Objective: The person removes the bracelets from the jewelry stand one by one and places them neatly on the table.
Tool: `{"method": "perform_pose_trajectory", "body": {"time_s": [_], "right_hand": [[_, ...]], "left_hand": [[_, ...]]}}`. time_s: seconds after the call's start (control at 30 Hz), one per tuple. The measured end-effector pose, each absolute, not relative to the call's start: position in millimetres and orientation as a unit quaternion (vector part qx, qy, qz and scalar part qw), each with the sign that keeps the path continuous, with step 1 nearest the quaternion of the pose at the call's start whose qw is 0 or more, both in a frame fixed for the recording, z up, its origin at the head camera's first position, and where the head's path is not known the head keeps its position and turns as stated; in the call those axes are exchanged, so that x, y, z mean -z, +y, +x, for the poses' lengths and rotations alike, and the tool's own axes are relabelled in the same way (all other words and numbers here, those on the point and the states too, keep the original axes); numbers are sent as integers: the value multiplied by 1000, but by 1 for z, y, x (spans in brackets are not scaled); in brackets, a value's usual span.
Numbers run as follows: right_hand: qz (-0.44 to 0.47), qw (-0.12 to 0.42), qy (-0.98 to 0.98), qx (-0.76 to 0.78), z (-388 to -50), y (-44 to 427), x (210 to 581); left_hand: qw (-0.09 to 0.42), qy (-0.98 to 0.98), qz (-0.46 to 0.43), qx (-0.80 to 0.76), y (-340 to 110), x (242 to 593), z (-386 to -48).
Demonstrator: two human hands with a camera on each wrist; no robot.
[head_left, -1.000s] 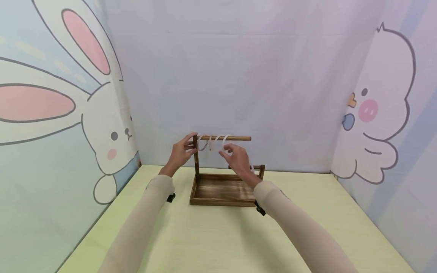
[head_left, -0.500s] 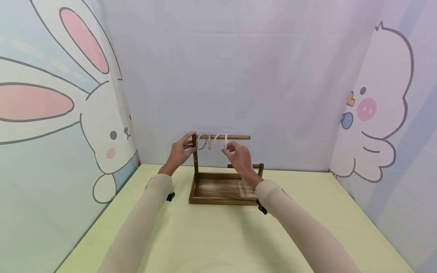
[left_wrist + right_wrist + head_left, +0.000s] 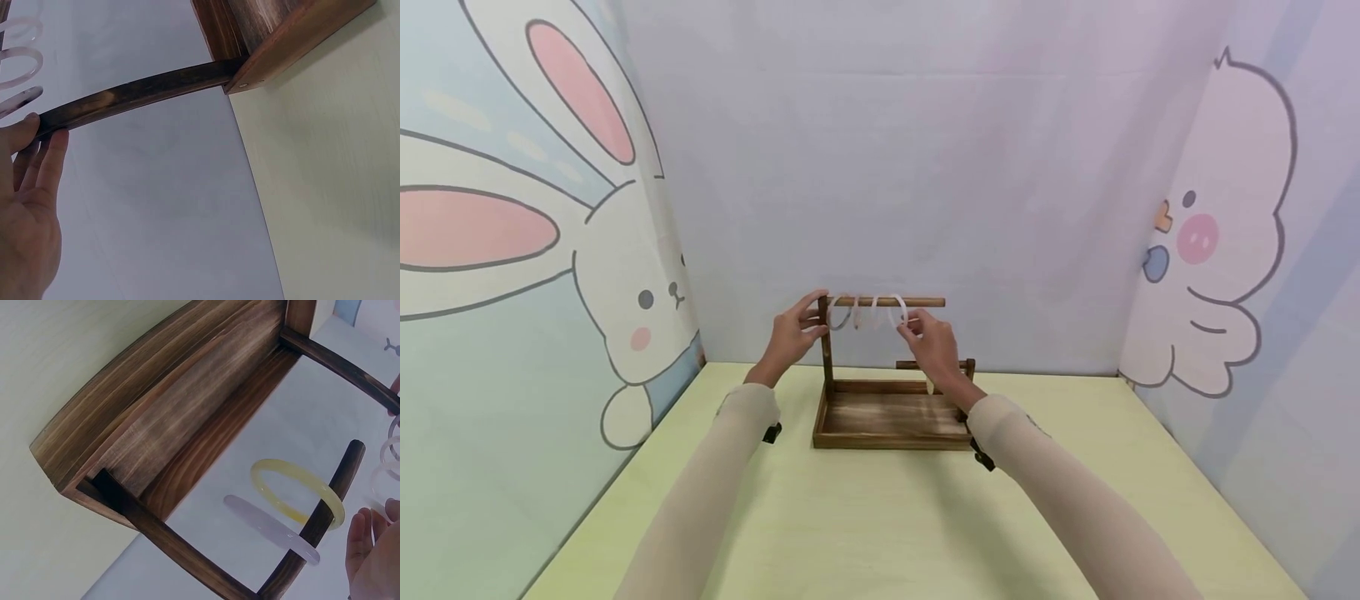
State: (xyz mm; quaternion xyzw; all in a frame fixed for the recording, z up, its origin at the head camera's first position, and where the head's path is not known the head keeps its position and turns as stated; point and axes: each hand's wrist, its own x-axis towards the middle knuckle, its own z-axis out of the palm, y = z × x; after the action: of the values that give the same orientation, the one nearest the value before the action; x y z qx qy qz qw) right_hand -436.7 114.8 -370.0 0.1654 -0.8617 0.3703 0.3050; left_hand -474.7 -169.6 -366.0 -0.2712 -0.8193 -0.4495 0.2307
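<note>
My left hand (image 3: 788, 337) grips the upright post (image 3: 137, 94) of a dark wooden display rack near its top, thumb on one side and fingers on the other. From the post runs the upper bar (image 3: 925, 302), with several pale bangles hanging on it. A grey-speckled bangle (image 3: 22, 102) hangs closest to the left hand. My right hand (image 3: 936, 343) pinches the white bangle (image 3: 902, 302) farthest right on that bar, at its right side. Below the right hand, a yellow bangle (image 3: 331, 499) and a lavender bangle (image 3: 269, 526) hang on the lower bar (image 3: 347, 472).
The rack's tray base (image 3: 891, 443) stands on a pale yellow-green table (image 3: 850, 517). A plain cloth backdrop (image 3: 880, 183) rises close behind. Side walls carry a printed rabbit (image 3: 632, 333) on the left and a printed chick (image 3: 1232, 183) on the right.
My right hand has shifted slightly right along the upper bar, and the white bangle has turned from edge-on to a rounder view. My left hand keeps its grip on the post.
</note>
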Motion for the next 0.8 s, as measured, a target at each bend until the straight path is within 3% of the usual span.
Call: {"method": "perform_pose_trajectory", "body": {"time_s": [0.8], "right_hand": [[145, 279, -830, -461, -437, 147, 370]], "left_hand": [[234, -816, -277, 450, -171, 367, -475]]}}
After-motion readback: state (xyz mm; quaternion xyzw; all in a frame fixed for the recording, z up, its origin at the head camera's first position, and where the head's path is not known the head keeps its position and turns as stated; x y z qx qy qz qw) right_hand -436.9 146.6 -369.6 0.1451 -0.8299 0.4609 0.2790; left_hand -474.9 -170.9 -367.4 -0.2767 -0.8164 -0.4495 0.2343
